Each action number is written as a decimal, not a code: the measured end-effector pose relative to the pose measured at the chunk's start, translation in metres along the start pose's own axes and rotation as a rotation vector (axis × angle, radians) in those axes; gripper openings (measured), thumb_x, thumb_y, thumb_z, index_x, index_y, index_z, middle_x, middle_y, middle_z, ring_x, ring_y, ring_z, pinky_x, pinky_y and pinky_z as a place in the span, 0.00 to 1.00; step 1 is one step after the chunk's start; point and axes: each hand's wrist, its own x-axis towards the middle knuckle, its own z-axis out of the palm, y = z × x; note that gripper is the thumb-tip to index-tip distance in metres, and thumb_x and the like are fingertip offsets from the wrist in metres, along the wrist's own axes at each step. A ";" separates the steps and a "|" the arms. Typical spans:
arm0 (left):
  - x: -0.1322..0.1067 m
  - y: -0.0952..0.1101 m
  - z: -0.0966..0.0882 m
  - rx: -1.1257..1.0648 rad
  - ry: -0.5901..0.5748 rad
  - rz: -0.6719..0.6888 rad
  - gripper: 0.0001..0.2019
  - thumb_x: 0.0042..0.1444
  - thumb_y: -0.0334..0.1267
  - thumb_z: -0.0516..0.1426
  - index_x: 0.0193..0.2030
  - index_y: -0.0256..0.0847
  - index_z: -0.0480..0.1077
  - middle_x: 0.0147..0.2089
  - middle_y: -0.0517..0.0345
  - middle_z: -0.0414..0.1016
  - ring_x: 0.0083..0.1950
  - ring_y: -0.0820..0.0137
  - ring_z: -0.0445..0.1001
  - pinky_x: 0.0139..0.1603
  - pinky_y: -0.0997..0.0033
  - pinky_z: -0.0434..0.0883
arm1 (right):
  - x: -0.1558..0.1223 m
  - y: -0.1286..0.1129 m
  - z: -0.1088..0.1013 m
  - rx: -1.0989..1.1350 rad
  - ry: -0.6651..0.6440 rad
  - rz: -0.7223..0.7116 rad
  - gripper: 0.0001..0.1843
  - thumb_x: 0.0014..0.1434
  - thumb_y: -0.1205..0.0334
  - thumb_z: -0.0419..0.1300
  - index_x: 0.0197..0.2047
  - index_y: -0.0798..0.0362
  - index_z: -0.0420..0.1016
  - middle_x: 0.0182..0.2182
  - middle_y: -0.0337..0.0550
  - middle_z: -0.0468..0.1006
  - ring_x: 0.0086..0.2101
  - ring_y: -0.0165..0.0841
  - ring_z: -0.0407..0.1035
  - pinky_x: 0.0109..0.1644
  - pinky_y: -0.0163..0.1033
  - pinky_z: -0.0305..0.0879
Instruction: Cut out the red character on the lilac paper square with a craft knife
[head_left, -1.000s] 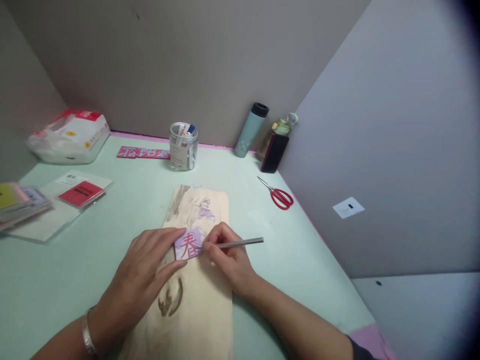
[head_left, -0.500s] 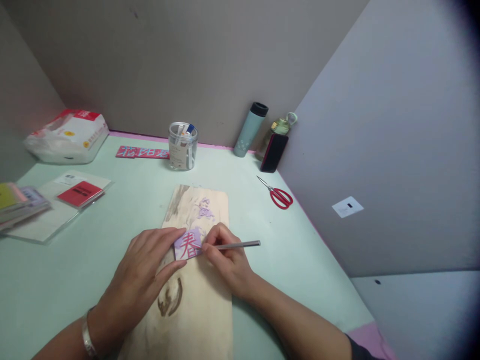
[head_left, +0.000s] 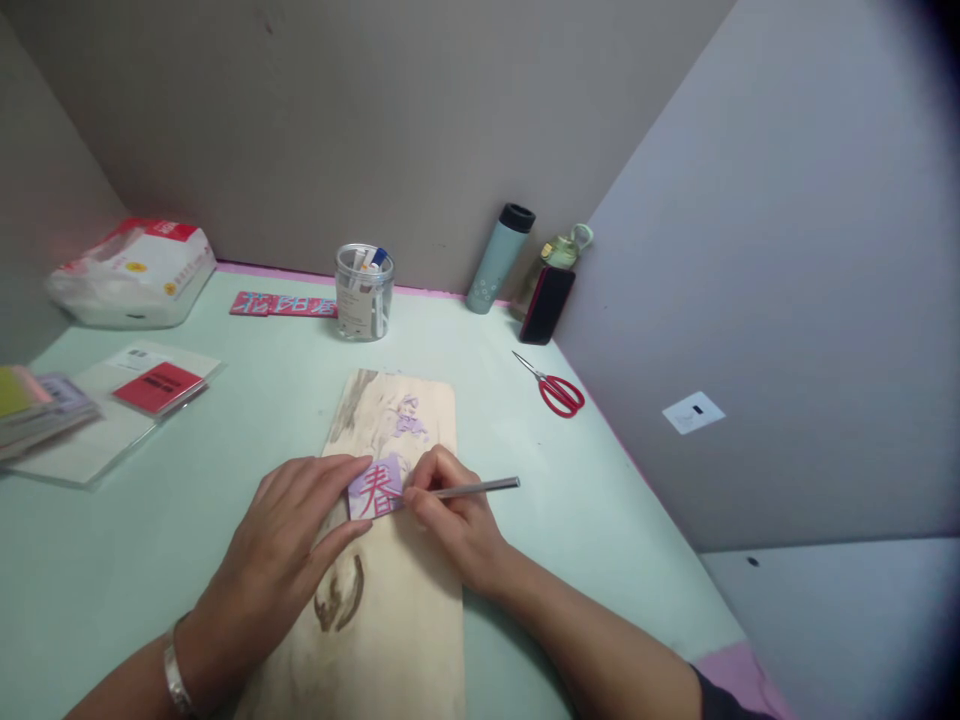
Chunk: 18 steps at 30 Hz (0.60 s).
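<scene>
A small purple carving block with a red character on it lies on a wooden board. My left hand grips the block from the left, fingertips at its upper edge and thumb at its lower edge. My right hand is closed round a slim metal carving knife, its handle pointing right. The tip meets the block's right part; the blade is mostly hidden by my fingers. Purple shavings lie on the board just beyond the block.
Red-handled scissors lie to the right. Behind stand a jar of pens, a teal tumbler, a green bottle and a phone. Red carved strips, a tissue pack and packaged blocks are on the left.
</scene>
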 end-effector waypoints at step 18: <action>0.000 0.000 0.002 -0.003 0.011 0.008 0.22 0.73 0.49 0.53 0.70 0.50 0.59 0.60 0.52 0.72 0.61 0.56 0.70 0.61 0.55 0.63 | -0.001 0.001 0.001 -0.008 -0.010 -0.004 0.12 0.62 0.57 0.61 0.31 0.49 0.63 0.26 0.34 0.64 0.27 0.31 0.56 0.34 0.39 0.53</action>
